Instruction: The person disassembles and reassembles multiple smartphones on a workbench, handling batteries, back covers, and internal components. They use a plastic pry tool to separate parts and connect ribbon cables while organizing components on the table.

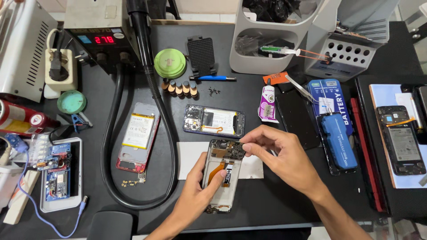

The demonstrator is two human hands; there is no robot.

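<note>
Black matting is covering the workbench point(267, 209), and near the lower middle of the frame the left hand point(195, 195) is cradling an opened phone point(223, 178), fingers wrapping its left edge while the thumb is pressing down beside the orange ribbon cable point(216, 171) inside. The right hand point(284, 155) is reaching in from the lower right, thumb and forefinger pinching together at the phone's top corner, apparently on a part too small to make out. That phone is looking light but fragile, with bare circuitry and a soft ribbon, so gripping the stiff outer rim is seeming safest. A white sheet point(189, 155) is lying beneath it. Just above, a second opened phone point(214, 121) is resting flat, a third phone point(138, 135) to its left inside a looping black hose point(109, 146). Farther back, a green round tin point(170, 63) is sitting near the upper middle.
</note>
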